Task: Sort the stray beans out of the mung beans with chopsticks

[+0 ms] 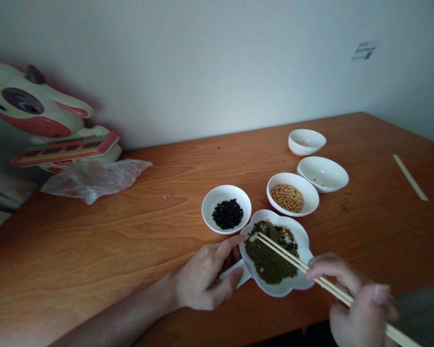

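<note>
My left hand (200, 279) has its fingers closed about the handle of the white flower-shaped dish (304, 236), index fingertip at its rim; the dish sits on the counter (130, 241), full mostly of green beans (275, 262). My right hand (369, 313) has its fingers clamped on the chopsticks (292, 259), tips at the beans; I can't tell whether they pinch one. Just behind are bowls of black beans (227, 214) and yellow beans (287, 197). The wall label (364, 50) and toy keyboard's (67, 149) green lettering are too small for me to read.
</note>
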{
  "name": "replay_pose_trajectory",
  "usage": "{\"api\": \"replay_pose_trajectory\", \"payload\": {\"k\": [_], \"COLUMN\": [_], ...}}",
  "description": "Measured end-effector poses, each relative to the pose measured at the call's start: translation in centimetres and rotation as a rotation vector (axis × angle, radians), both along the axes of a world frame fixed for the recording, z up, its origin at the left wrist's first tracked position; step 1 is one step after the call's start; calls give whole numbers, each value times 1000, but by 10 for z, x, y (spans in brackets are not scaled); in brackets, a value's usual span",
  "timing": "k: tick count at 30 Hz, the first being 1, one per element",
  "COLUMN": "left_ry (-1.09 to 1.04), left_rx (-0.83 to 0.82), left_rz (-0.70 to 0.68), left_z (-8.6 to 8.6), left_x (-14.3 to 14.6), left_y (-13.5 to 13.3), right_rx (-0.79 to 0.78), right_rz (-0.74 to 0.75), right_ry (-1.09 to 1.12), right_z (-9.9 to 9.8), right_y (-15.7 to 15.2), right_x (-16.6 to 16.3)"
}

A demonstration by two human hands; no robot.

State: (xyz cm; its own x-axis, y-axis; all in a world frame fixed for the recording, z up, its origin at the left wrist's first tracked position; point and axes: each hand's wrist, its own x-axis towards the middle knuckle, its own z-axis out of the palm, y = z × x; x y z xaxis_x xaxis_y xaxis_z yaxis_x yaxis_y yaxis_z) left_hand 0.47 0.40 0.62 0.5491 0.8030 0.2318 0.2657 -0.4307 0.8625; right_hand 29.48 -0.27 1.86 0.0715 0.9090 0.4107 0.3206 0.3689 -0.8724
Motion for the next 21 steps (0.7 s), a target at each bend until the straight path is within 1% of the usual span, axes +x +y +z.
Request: {"api": "replay_pose_trajectory", "payload": {"k": [3, 4, 7, 9, 11, 12, 13, 15, 17, 19, 21], "left_ry": [12, 12, 7, 5, 14, 19, 24, 29, 25, 25, 25], "left_rx": [-17, -21, -15, -5, -11, -17, -25, -33, -29, -21, -17], "left_rz": [-3, -2, 3, 3, -3, -3, -4, -4, -5, -5, -2], "left_z": [1, 1, 0, -2, -2, -2, -2, -1, -1, 0, 0], "left_x": [0, 0, 0, -1, -1, -1, -1, -1, -1, -1, -1], "left_y": [0, 0, 0, -1, -1, -1, -1, -1, -1, -1, -1], "right_rx": [-20, 2, 186, 289, 272, 232, 160, 86, 67, 66, 33], "right_rz": [-67, -88, -93, -66, -48, -13, 0, 4, -18, -45, -44], "right_ry": [40, 65, 181, 248, 293, 287, 232, 164, 172, 212, 189], "right_z": [1, 1, 3, 9, 20, 25, 30, 36, 35, 30, 23], "right_y": [-4, -5, -6, -3, 0, 2, 4, 7, 7, 5, 3], "right_x": [8, 10, 8, -6, -25, -34, -43, -52, -49, -37, -20]}}
